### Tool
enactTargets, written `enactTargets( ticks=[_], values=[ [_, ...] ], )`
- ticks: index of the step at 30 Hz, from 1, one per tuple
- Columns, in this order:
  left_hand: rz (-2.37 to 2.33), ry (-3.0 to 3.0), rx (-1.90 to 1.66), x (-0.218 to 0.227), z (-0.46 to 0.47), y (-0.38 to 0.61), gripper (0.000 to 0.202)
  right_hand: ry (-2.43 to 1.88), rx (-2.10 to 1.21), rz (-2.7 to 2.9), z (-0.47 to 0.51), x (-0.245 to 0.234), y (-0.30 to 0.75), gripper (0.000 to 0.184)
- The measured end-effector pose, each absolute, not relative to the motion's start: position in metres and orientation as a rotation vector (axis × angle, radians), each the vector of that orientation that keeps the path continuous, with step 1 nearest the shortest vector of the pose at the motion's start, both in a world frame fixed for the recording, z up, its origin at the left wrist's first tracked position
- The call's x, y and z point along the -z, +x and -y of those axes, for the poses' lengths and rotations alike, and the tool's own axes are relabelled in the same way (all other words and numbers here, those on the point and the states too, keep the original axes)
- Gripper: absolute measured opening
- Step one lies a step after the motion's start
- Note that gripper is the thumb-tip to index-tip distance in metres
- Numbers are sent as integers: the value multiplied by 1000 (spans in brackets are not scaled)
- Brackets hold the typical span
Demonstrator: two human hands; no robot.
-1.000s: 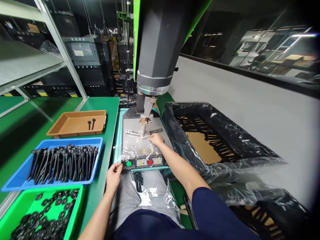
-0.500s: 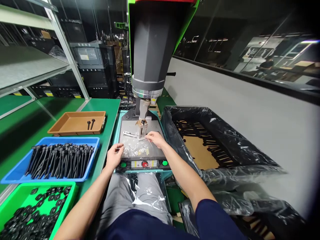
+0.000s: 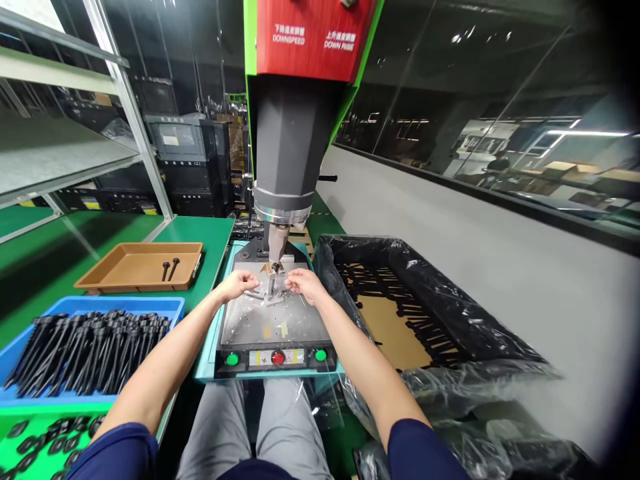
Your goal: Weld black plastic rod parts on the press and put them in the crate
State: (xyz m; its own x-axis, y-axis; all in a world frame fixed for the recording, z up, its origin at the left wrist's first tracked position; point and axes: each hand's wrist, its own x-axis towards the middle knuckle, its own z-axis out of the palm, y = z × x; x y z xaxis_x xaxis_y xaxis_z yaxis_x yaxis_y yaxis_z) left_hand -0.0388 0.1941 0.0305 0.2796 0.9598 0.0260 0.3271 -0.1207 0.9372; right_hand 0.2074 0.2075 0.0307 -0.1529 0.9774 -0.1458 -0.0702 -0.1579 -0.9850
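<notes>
Both my hands reach to the small fixture (image 3: pixel 273 283) on the metal plate (image 3: pixel 273 320) of a press machine. My left hand (image 3: pixel 236 285) sits just left of the fixture, fingers curled in a pinch near it. On the fixture's right is my right hand (image 3: pixel 303 283), its fingers also curled and pinching. What the fingers hold is too small to make out. A black part stands upright in the fixture under the machine's grey horn (image 3: pixel 277 239). Two green buttons (image 3: pixel 232 359) and a red button (image 3: pixel 278 358) line the machine's front panel.
On the green bench to the left stand a brown tray (image 3: pixel 135 270) with two black bolts, a blue tray (image 3: pixel 90 343) full of black bolts, and a green tray (image 3: pixel 35 443) of black washers. A bin lined with black plastic (image 3: pixel 415 300) stands to the right. Metal shelving rises at the far left.
My left hand left the green button at the panel's front and moved up to the fixture. My right hand shifted closer to the fixture. The camera tilted upward.
</notes>
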Motion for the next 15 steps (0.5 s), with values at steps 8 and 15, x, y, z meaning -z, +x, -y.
enactTargets(
  ticks=[8, 15],
  values=[
    [-1232, 1630, -957, -56, -239, -38, 44, -1192, -1330, 1173, -255, -34, 196, 26],
    [-1376, 1724, -975, -50, -281, -41, 41, -1221, -1312, 1146, -287, -27, 188, 29]
  ],
)
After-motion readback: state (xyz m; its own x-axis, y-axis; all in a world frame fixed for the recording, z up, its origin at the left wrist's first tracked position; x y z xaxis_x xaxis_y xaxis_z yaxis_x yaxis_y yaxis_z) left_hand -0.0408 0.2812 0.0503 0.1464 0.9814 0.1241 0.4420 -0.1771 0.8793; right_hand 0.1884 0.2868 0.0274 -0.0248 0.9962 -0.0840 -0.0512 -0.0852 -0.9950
